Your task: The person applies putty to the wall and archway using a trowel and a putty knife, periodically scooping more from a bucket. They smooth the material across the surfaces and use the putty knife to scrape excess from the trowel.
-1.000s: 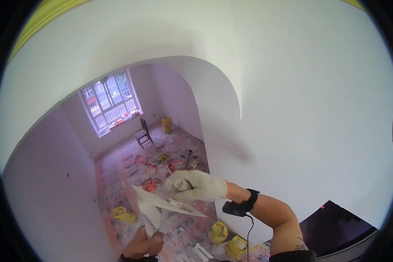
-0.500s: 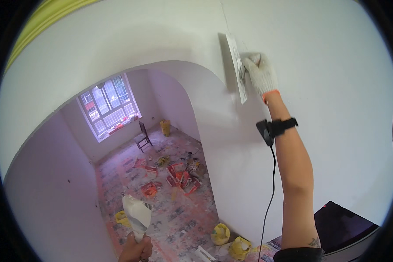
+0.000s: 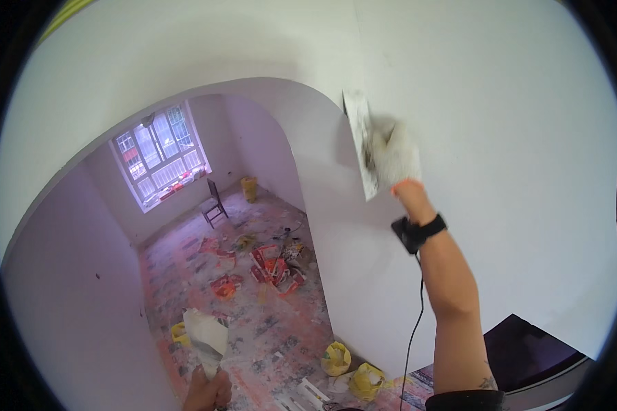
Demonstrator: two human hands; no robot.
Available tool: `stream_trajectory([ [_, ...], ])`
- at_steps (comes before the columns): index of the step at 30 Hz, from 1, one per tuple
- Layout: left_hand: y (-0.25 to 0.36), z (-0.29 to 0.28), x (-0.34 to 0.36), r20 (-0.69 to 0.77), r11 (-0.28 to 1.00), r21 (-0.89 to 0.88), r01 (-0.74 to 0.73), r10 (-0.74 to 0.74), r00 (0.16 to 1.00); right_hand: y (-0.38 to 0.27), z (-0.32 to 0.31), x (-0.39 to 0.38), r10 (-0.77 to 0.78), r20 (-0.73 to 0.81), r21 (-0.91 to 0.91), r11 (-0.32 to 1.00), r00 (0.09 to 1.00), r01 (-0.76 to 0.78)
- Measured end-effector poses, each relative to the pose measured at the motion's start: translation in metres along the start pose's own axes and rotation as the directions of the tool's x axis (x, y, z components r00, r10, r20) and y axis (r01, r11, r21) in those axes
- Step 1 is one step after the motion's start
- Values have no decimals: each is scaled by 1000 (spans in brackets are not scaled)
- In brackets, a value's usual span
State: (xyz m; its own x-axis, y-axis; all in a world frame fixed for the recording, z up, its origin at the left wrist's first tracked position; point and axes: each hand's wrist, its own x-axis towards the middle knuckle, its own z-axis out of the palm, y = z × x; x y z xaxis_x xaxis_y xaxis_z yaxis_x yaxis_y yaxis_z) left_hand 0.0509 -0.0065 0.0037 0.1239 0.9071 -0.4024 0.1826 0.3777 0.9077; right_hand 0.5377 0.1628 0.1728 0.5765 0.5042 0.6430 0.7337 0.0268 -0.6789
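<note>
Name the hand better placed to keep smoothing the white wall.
Right. The gloved right hand holds the trowel up against the white wall; the left hand is low, holding a plaster-loaded board.

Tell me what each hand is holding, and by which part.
The gloved right hand grips a plastering trowel by its handle, blade against the wall. The bare left hand holds a white-coated hawk board from below.
</note>
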Motion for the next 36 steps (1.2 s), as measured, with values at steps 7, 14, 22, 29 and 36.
stream_trajectory([
  [7, 2, 17, 23, 176, 990, -132, -56, 78, 981, 86, 4, -58, -33, 117, 9, 999, 993, 33],
  [14, -5, 18, 23, 225, 987, -146, -66, 98, 969, -27, -46, 68, -155, -79, 197, 966, 985, 168],
  [22, -20, 9, 17, 14, 996, -84, -31, 32, 999, 22, -4, 12, -121, -15, 96, 988, 993, 122],
  [29, 3, 19, 26, 160, 991, -49, -122, 129, 979, -34, -64, 60, -166, 92, 166, 975, 982, 150],
  [36, -10, 12, 24, 146, 992, -125, -20, 38, 989, -14, -19, 46, -142, 95, 51, 989, 985, 138],
])
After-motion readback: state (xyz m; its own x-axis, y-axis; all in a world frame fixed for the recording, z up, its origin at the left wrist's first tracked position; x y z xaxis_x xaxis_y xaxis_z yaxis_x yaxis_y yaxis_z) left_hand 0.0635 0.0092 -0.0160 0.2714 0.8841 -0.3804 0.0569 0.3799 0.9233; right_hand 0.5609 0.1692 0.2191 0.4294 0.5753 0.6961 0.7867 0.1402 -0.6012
